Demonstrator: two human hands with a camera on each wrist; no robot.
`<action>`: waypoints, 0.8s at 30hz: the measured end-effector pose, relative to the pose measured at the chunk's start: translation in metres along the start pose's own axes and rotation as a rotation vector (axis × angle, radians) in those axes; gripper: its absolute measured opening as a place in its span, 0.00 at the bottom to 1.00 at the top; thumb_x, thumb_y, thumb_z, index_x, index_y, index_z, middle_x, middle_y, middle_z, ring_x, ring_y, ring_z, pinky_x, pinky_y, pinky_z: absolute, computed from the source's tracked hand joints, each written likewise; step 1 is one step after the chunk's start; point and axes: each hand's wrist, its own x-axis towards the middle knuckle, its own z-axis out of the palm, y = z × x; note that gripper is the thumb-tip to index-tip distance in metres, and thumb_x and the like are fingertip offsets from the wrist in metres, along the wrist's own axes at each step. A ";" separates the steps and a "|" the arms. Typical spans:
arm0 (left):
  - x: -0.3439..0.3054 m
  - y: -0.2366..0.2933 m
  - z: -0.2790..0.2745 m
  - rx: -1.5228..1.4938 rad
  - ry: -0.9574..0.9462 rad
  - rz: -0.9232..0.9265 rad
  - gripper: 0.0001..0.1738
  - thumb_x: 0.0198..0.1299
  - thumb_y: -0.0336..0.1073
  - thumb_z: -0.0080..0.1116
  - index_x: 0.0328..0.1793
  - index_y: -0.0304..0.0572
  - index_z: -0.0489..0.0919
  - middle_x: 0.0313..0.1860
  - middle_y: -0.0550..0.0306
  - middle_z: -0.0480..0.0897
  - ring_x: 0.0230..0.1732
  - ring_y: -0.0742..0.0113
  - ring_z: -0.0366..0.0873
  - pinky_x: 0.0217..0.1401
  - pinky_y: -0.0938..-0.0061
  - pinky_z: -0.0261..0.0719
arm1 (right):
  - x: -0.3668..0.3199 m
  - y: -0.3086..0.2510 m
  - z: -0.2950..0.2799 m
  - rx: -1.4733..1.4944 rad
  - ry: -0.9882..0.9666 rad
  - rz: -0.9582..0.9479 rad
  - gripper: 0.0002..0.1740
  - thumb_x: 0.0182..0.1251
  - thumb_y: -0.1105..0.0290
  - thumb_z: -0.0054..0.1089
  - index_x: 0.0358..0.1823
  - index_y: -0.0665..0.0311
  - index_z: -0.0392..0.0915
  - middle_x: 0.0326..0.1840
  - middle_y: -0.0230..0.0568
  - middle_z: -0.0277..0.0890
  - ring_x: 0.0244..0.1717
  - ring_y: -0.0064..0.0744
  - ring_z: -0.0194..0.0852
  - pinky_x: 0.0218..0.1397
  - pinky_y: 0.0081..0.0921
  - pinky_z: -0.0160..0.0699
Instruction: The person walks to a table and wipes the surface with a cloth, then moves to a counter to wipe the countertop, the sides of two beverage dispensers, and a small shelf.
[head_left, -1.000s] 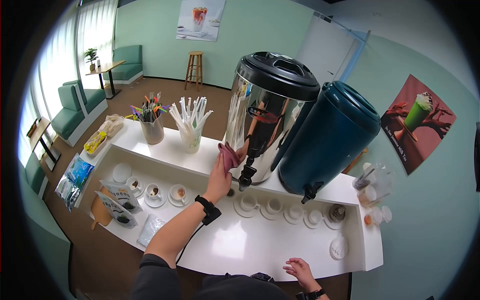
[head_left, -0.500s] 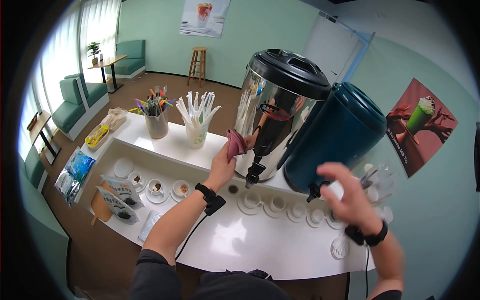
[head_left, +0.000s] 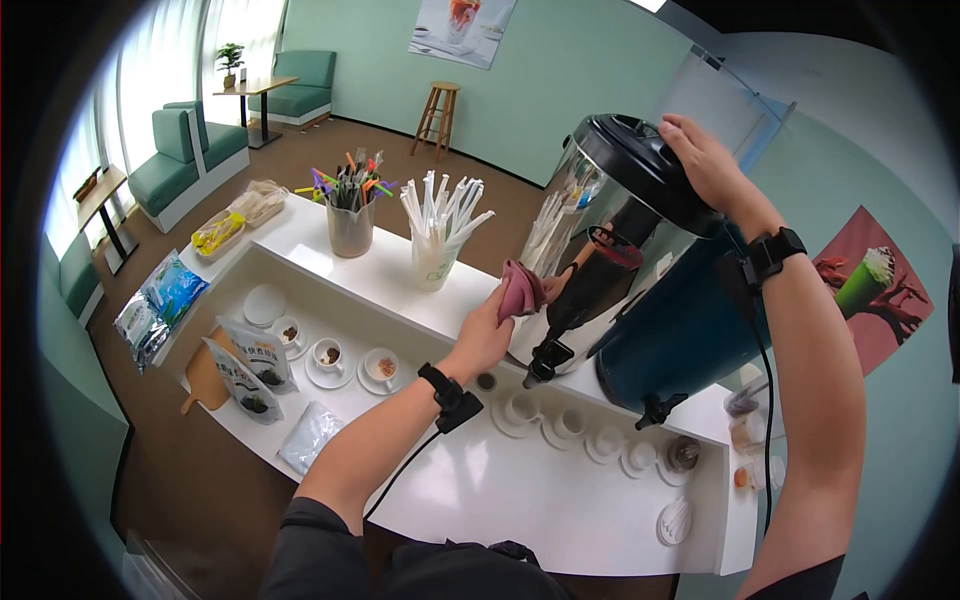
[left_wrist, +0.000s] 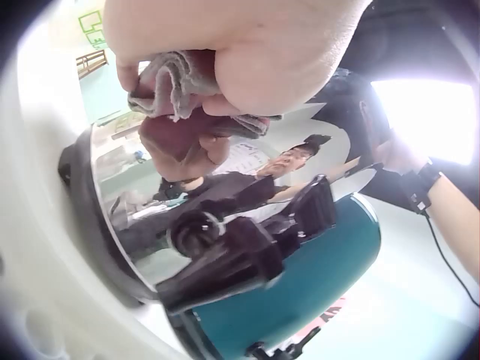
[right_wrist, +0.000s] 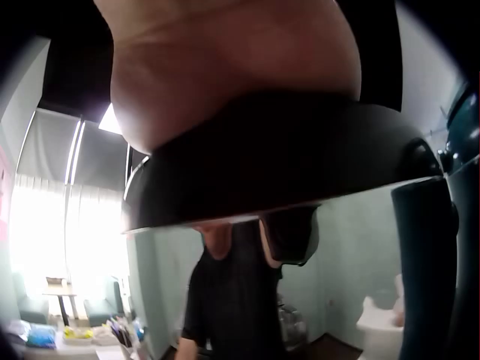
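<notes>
Pinching pink cloth (head_left: 521, 290) in left hand (head_left: 484, 335) at steel dispenser (head_left: 578, 225); resting right hand (head_left: 715, 175), outstretched, on lid (head_left: 640, 165). Best wipe with cloth flat, clear of tap (head_left: 548, 358).

dark short sleeves (head_left: 312, 520), black wristbands (head_left: 785, 246), thin black cables (head_left: 769, 400)

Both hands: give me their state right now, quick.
Left hand: closed, holding the pink cloth by the metal dispenser.
Right hand: open, holding nothing, resting on the dispenser's black lid.
</notes>
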 end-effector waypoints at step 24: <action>-0.002 -0.089 0.013 0.265 -0.138 -0.328 0.26 0.67 0.40 0.51 0.66 0.33 0.67 0.49 0.30 0.82 0.52 0.31 0.80 0.57 0.49 0.76 | 0.020 0.025 0.015 -0.122 -0.010 -0.151 0.26 0.77 0.49 0.37 0.64 0.54 0.73 0.68 0.42 0.72 0.66 0.52 0.68 0.70 0.37 0.64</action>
